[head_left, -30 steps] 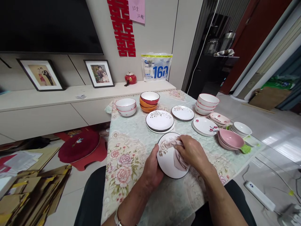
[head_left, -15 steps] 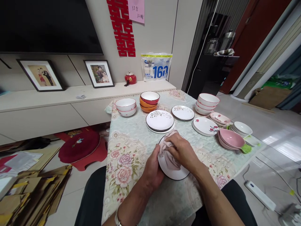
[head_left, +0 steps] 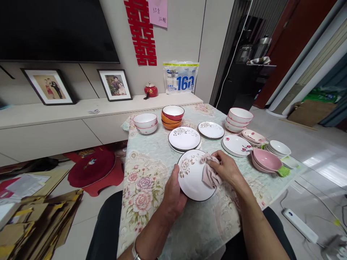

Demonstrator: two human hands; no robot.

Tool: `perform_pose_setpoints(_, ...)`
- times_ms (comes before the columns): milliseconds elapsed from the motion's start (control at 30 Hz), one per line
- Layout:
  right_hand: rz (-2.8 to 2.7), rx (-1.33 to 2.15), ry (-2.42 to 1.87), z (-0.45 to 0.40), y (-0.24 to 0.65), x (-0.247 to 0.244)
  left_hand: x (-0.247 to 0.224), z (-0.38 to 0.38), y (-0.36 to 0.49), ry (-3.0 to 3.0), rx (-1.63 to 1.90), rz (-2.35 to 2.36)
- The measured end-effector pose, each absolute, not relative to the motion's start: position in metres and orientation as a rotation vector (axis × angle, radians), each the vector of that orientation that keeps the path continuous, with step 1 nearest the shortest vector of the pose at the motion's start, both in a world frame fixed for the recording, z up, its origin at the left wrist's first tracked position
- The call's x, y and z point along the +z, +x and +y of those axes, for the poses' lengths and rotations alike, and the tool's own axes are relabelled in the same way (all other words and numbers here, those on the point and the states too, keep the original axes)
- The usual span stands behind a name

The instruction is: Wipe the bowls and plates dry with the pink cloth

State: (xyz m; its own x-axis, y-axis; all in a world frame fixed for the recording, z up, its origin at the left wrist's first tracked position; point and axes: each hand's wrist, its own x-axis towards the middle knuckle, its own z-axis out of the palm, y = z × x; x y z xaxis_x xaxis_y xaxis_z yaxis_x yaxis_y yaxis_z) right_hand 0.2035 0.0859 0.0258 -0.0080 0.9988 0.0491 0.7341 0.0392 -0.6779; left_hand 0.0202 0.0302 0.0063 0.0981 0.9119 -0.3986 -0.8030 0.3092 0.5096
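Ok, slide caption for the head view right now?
The left hand holds a floral plate while the right hand holds a pink cloth at its right edge, stacked bowls beyond.

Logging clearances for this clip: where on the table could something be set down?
Bare tablecloth lies left of the left hand and held plate, in front of the two white bowls. A smaller patch lies between the red bowl and the far-right bowl stack. The right side is crowded: pink dishes, red-flowered plates and small white bowls stand close together.
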Motion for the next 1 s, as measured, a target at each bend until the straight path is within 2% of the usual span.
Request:
perform_pose_setpoints(400, -1.751, 0.739, -1.535, 0.093, 0.201, 0.008, 0.018, 0.027, 0.023, 0.212, 1.204, 0.551)
perform_pose_setpoints(567, -1.695, 0.874, -1.453, 0.095, 0.211, 0.010, 0.020, 0.028, 0.017, 0.306, 1.233, 0.623)
perform_pose_setpoints(800, -1.714, 1.014, -1.429, 0.096, 0.226, 0.007, 0.010, 0.020, 0.014, 1.060, 1.527, 0.828)
perform_pose_setpoints(1000, -1.719, 1.120, -1.414, 0.091, 0.235, 0.011, 0.004, 0.021, 0.008, 1.531, 1.265, 0.787)
